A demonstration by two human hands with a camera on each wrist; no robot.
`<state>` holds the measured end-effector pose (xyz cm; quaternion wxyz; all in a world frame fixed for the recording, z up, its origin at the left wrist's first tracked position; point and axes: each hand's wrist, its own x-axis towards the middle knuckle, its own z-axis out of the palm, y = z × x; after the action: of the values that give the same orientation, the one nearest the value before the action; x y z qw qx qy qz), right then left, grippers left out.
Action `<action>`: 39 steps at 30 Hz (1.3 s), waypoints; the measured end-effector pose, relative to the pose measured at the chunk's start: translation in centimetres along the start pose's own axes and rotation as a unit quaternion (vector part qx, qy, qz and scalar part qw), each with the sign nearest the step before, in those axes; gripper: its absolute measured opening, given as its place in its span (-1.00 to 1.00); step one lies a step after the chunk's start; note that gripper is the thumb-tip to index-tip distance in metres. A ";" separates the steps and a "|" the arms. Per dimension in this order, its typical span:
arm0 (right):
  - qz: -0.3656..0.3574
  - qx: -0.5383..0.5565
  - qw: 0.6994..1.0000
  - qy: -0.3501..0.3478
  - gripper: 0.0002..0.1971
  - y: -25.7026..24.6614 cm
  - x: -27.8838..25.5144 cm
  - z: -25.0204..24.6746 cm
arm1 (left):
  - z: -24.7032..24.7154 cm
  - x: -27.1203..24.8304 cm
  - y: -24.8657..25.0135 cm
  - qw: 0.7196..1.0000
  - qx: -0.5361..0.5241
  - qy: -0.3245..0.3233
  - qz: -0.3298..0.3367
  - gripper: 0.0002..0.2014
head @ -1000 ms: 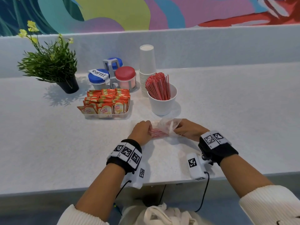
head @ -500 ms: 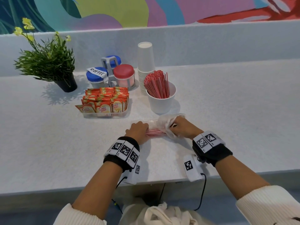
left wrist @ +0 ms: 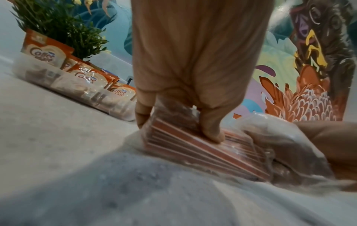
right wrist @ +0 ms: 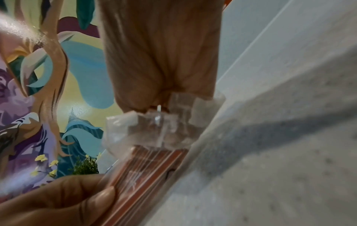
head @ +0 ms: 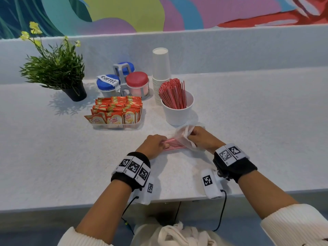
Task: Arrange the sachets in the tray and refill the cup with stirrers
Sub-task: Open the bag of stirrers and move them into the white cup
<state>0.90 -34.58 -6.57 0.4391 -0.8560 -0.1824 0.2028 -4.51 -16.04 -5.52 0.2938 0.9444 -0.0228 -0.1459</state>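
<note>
Left of the cup [head: 178,112], the sachets [head: 116,110] are stood in rows in the clear tray [head: 117,126], just beside it. The cup is filled with red stirrers [head: 173,94]. In front of the cup, a bag [head: 183,137] of stirrers is laid on the counter [head: 53,148]. Its left end is gripped by the left hand [head: 153,145], thumb pressed on top. Its crumpled open end is pinched by the right hand [head: 204,139].
</note>
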 end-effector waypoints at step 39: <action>0.014 0.271 0.936 0.226 -0.88 -1.6 -1.4 -2.7 | -1.4 0.3 -0.5 0.991 -0.114 0.063 0.019 -0.83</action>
<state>0.87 -36.22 -3.57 0.6812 -0.7302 -0.0041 0.0521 -3.85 -14.91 -4.79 0.4028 0.9116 -0.0058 -0.0818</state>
